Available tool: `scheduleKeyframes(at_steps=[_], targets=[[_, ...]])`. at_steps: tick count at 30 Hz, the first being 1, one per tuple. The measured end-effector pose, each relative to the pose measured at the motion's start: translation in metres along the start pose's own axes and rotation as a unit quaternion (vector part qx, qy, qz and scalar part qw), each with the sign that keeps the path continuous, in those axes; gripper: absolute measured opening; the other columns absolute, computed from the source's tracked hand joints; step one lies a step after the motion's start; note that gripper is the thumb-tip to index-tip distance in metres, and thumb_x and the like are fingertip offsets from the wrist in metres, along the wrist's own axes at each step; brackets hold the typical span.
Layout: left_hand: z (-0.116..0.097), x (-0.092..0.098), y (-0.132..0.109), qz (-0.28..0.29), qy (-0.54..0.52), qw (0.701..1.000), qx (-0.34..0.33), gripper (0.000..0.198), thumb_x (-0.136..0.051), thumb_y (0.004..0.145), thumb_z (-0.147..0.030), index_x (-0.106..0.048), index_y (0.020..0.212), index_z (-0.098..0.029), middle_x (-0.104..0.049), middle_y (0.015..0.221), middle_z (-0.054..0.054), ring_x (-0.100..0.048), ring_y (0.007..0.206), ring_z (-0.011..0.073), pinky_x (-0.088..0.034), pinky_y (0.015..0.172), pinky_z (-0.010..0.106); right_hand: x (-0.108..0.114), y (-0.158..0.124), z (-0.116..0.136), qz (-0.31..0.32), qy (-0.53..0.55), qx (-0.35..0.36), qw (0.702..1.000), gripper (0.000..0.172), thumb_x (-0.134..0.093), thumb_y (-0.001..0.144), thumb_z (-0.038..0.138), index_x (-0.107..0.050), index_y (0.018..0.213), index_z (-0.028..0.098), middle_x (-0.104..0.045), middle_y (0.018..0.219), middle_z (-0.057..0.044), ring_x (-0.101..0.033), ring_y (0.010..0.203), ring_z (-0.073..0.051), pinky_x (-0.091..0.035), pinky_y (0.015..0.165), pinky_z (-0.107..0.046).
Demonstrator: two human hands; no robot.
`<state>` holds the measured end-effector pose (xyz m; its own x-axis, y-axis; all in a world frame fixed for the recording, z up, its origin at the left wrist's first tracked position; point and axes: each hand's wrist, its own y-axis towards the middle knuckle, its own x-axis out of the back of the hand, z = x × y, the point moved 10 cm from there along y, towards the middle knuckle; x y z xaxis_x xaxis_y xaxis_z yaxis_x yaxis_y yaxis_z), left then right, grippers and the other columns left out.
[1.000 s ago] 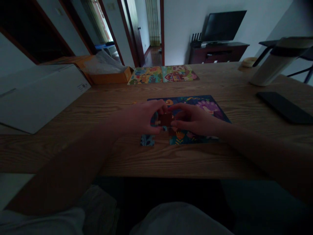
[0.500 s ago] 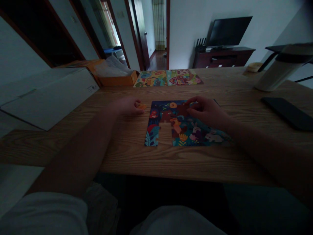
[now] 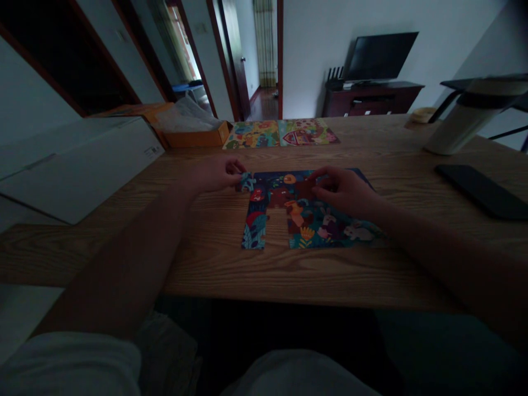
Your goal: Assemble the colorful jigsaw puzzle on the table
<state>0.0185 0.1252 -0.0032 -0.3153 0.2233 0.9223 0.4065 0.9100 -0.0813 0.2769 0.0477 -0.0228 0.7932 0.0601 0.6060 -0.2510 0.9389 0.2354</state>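
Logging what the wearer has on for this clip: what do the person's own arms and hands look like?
The left hand and right hand are bare, without gloves, as are the left forearm and right forearm. No watch or bracelet can be made out in the dim light. A whitish sleeve shows above the left forearm; none shows on the right.

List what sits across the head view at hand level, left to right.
White carton, left hand, blue jigsaw piece, right hand, black flat device
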Motion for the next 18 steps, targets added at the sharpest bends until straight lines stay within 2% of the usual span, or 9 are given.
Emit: scheduleKeyframes(at_steps=[3,6,11,14,18], targets=[[-0.020,-0.011,-0.006,0.040,-0.064,0.997,-0.031,0.036,-0.063,0.082,-0.043,-0.065,0.109,-0.018,-0.076,0.092,0.007,-0.070,0.082,0.0208,-0.051,0.071,0.030,0.000,0.000,0.000,-0.001,-0.027,-0.006,1.000,0.023,-0.067,0.085,0.032,-0.070,0.105,0.021,-0.072,0.079,-0.004,-0.064,0.067,-0.018,-0.047,0.058,-0.028],[-0.037,-0.018,-0.011,0.054,-0.105,0.991,-0.058,0.038,-0.066,0.081,-0.044,-0.062,0.110,-0.019,-0.075,0.096,0.008,-0.071,0.083,0.0200,-0.052,0.069,0.029,0.000,0.001,-0.001,0.004,-0.064,-0.006,0.998,0.024,-0.068,0.086,0.035,-0.070,0.105,0.021,-0.073,0.082,-0.005,-0.065,0.069,-0.019,-0.048,0.060,-0.029],[-0.054,-0.025,-0.021,0.077,-0.133,0.986,-0.071,0.054,-0.066,0.081,-0.042,-0.055,0.131,-0.025,-0.072,0.109,0.006,-0.072,0.092,0.0196,-0.054,0.073,0.028,0.002,0.002,-0.002,0.004,-0.110,-0.004,0.994,0.025,-0.067,0.087,0.036,-0.071,0.107,0.021,-0.074,0.085,-0.005,-0.066,0.071,-0.019,-0.047,0.061,-0.029],[-0.063,-0.033,-0.026,0.106,-0.126,0.983,-0.076,0.059,-0.062,0.083,-0.041,-0.051,0.140,-0.027,-0.072,0.108,0.005,-0.072,0.093,0.0202,-0.054,0.074,0.027,0.001,0.001,0.000,0.007,-0.134,-0.002,0.991,0.025,-0.068,0.087,0.035,-0.071,0.108,0.021,-0.074,0.089,-0.006,-0.066,0.073,-0.019,-0.047,0.062,-0.029],[-0.072,-0.043,-0.028,0.148,-0.131,0.974,-0.114,0.050,-0.065,0.080,-0.040,-0.060,0.125,-0.020,-0.072,0.098,0.006,-0.071,0.086,0.0200,-0.055,0.071,0.028,-0.002,0.000,-0.001,0.022,-0.153,-0.008,0.988,0.025,-0.068,0.089,0.035,-0.070,0.109,0.021,-0.074,0.089,-0.006,-0.065,0.071,-0.019,-0.047,0.063,-0.030]])
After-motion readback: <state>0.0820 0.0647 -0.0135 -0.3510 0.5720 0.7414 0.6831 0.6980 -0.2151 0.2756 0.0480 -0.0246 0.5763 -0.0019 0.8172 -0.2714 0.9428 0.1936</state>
